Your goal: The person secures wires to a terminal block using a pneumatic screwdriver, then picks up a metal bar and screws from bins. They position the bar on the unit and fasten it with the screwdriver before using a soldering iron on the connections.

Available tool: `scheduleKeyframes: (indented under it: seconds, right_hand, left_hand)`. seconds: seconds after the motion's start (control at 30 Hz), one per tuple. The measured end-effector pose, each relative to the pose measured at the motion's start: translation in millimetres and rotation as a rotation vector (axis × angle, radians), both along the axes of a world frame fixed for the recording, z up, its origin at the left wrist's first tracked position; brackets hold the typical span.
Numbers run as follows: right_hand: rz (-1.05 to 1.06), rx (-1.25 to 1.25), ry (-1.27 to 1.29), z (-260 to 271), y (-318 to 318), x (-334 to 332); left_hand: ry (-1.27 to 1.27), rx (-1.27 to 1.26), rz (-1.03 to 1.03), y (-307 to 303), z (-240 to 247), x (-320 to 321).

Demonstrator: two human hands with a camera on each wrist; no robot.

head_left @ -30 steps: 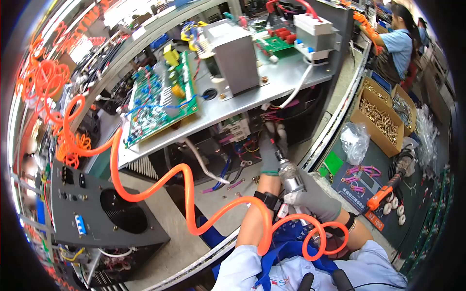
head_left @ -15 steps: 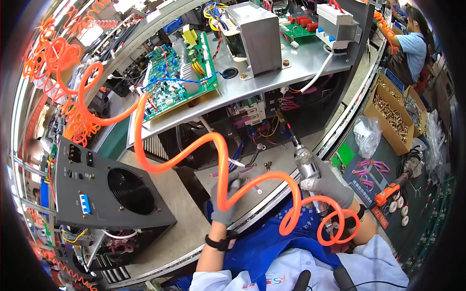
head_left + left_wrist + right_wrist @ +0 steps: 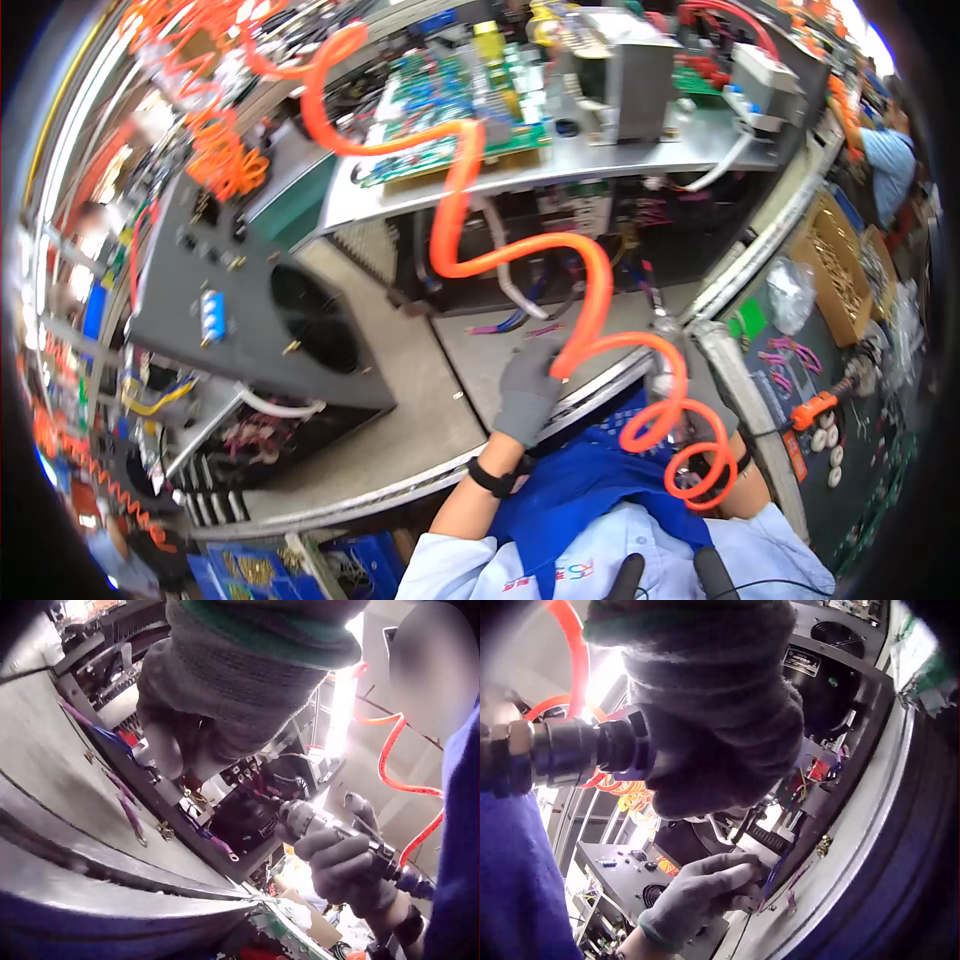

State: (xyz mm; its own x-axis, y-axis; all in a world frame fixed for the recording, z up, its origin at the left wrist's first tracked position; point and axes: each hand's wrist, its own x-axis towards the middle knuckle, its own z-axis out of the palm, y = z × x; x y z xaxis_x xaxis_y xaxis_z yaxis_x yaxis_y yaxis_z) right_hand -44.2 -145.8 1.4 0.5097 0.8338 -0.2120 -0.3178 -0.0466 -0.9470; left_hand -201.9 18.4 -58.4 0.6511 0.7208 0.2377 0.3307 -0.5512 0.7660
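My gloved left hand (image 3: pixel 530 390) is low over the front of the metal bench, its fingers loosely bent and pointing at the loose purple leads (image 3: pixel 127 802) and small brass-coloured screws (image 3: pixel 165 830). Nothing shows in its grasp. My gloved right hand (image 3: pixel 337 862) grips an air screwdriver (image 3: pixel 311 820), whose bit points into the open lower front of a black electrical cabinet (image 3: pixel 470 240). An orange coiled air hose (image 3: pixel 590 290) loops across the head view and covers part of the right hand. A blue-sleeved cable (image 3: pixel 112 739) hangs out of the cabinet onto the bench.
On the cabinet's shelf sit a green circuit board (image 3: pixel 430 110) and a grey metal block (image 3: pixel 640 80). A second black unit (image 3: pixel 250 300) stands at left. At right are a carton of screws (image 3: pixel 840 270), a plastic bag (image 3: pixel 790 295), an orange power tool (image 3: pixel 812 410) and another person (image 3: pixel 890 170).
My left hand has left the driver's bit inside the cabinet, drawn back to the bench's front, then moved over the bench towards the loose leads. The right hand keeps holding the driver; the head view has shifted.
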Motion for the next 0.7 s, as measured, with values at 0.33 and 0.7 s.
scheduleKeyframes:
  seconds: [0.33, 0.7]
  right_hand:
    - [0.518, -0.256, 0.304, 22, -18, -37]
    - [1.134, -0.318, 0.182, 0, 67, -81]
  left_hand:
    - [0.206, 0.16, 0.893, -41, 50, -280]
    - [0.294, 0.337, 2.059, -188, 66, -599]
